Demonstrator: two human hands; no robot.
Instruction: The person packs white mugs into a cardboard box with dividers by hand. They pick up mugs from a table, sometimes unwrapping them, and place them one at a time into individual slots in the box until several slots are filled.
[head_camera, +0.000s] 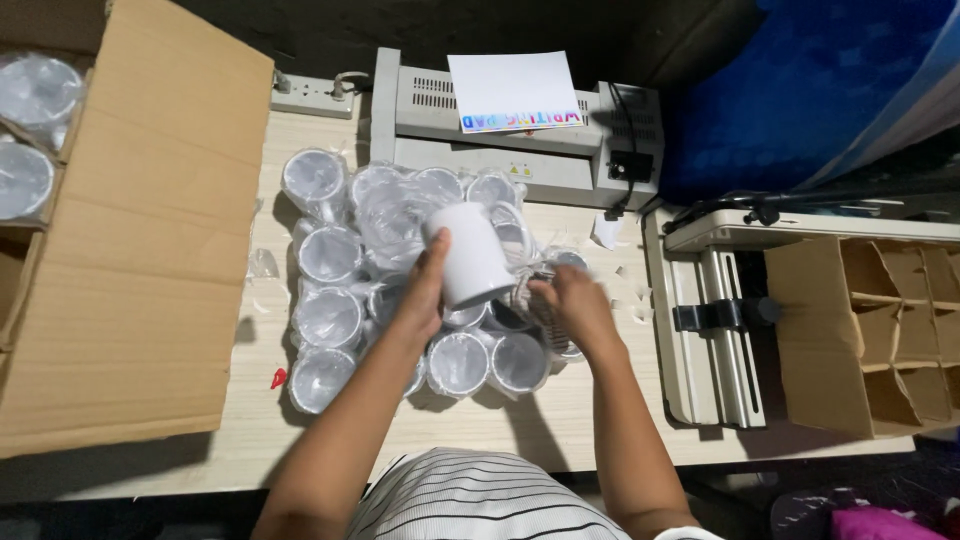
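Pale wooden desk (560, 420) crowded with plastic-wrapped mugs (330, 255). Left hand (425, 285) fingers grip a bare white mug (470, 255) above them; right hand (575, 300) fingers pinch crumpled wrapping (535, 285). A slipped grip would likely drop it onto wrapped mugs, chipping them.

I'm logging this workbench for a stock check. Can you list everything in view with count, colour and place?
bare mug: one, white, held above the wrapped ones
wrapped mugs: about a dozen, white in clear plastic, clustered mid-table
table: one, pale wood, under everything
laminator: one, grey, back of table
paper sheet: one, white, on the laminator
power strip: one, white, back left
cardboard flap: one, brown, left
divider box: one, brown, right
press machine: one, cream, beside the divider box
left hand: gripping the bare mug
right hand: on plastic wrap beside it
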